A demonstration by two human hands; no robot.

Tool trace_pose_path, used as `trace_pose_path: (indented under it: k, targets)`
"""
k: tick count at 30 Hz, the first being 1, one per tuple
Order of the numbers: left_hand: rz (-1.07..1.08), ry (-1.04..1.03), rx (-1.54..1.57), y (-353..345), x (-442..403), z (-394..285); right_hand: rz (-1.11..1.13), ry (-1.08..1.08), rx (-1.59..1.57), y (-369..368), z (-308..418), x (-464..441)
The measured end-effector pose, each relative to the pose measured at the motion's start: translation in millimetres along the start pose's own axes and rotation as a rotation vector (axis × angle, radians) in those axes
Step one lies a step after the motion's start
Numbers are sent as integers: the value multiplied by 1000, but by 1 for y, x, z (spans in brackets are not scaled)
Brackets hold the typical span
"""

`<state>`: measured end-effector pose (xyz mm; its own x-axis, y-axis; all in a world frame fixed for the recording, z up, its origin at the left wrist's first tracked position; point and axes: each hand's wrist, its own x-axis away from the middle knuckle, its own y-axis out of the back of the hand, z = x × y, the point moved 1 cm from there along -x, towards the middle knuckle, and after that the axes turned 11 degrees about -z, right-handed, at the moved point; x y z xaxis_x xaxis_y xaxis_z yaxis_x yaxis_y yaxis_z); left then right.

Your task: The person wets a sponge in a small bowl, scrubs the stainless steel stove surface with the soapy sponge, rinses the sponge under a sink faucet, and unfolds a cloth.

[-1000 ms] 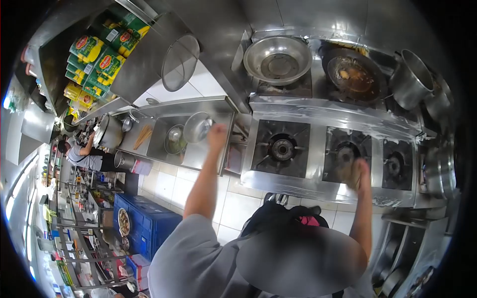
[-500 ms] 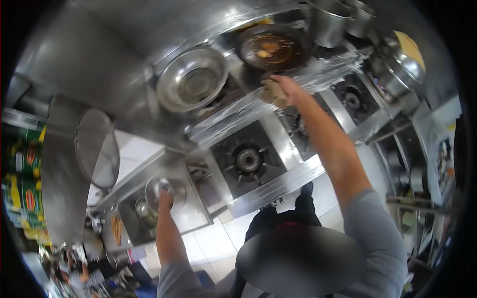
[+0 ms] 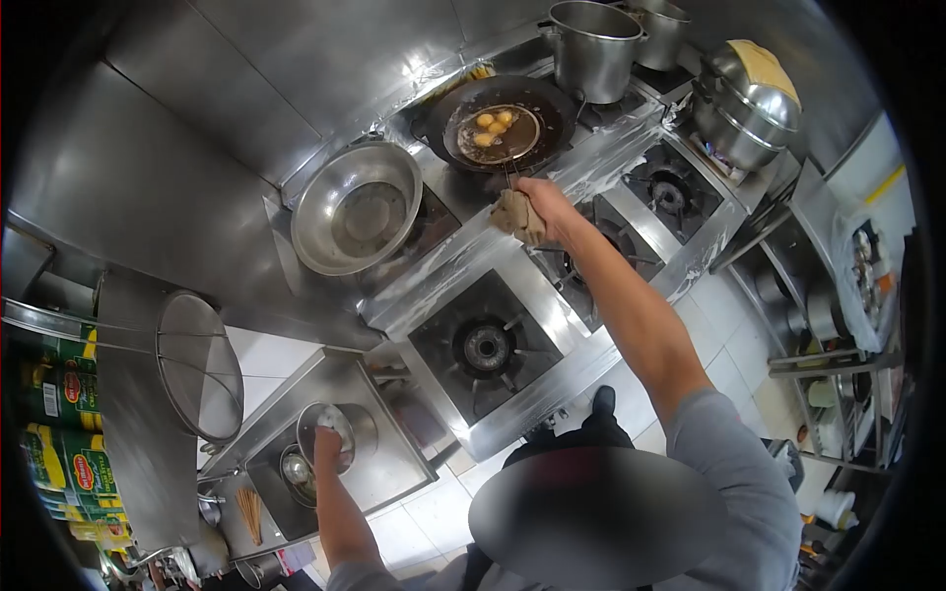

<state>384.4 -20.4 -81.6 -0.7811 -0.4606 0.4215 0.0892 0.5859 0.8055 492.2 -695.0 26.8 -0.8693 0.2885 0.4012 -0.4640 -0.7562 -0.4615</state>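
My right hand (image 3: 548, 211) is closed around a folded brown cloth (image 3: 518, 217) and lies at the handle end of a round strainer (image 3: 512, 150), which rests in the dark wok (image 3: 556, 106). Several yellow-orange round pieces (image 3: 484, 139) sit in the strainer over brown liquid. At the lower left, my left hand (image 3: 327, 446) is down inside a metal bowl (image 3: 361, 433) on the sink counter. Its fingers are hidden there, beside something pale. A smaller bowl with a ladle (image 3: 295, 467) stands in the sink beside it.
A wide metal basin (image 3: 402, 202) sits left of the wok. Tall pots (image 3: 594, 69) and a lidded steamer (image 3: 739, 123) stand to the right. Burners (image 3: 486, 348) lie in front. A large round strainer (image 3: 200, 364) hangs at left near stacked cans (image 3: 79, 468). Wooden sticks (image 3: 249, 514) lie by the sink.
My right hand has moved from over the burners to the wok's front edge with the cloth. My left hand has gone down into the bowl. The view has turned, bringing the steamer into sight.
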Motion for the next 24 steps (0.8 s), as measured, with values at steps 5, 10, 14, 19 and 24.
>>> trace_pose_path:
  k: [5, 10, 14, 19, 24]
  targets:
    - [15, -253, -379, -15, -10, 6, -83, 140, 109, 12, 0, 3]
    - [-1, -318, -530, -19, 1, -2, -92, 86, -73, 2, 7, 32]
    - [60, -212, -618, -21, 5, -18, -63, 21, -66, -12, 2, 33]
    - [-107, -385, -357, -21, -31, 13, -45, -1, -139, 0, 3, 6]
    - [-134, -331, -9, 8, 10, -4, 58, -126, -125, -9, 1, 36]
